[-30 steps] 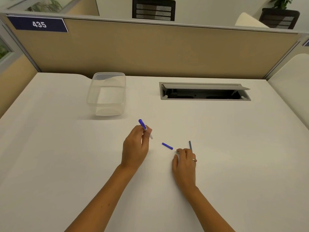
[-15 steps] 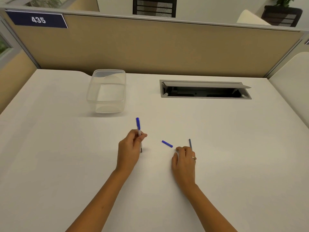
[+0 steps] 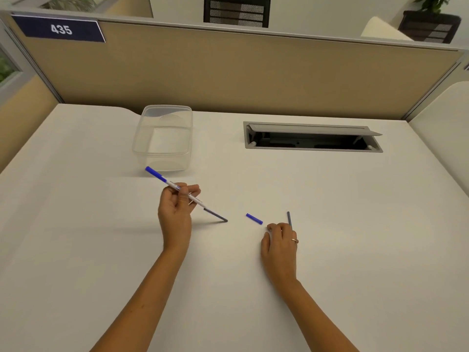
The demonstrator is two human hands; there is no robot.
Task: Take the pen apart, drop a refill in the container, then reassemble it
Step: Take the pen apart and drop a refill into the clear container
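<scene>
My left hand [image 3: 176,209] grips a white pen barrel [image 3: 172,185] with a blue end piece pointing up and left. A thin grey refill [image 3: 215,215] sticks out of its lower end, its tip touching the desk. A small blue piece [image 3: 254,219] of the pen lies flat on the desk between my hands. My right hand [image 3: 280,240] rests palm down on the desk, fingers curled beside a second grey refill [image 3: 289,218], whose lower part is hidden under the fingers. The clear plastic container [image 3: 162,148] stands behind my left hand with nothing visible inside.
An open cable hatch [image 3: 312,137] is set into the white desk [image 3: 355,250] at the back right. A beige partition [image 3: 241,72] with a blue "435" sign [image 3: 61,29] walls off the desk's far edge.
My left hand has tilted the barrel from nearly upright to slanting, and a grey refill now sticks out of its lower end onto the desk. The right hand has stayed put.
</scene>
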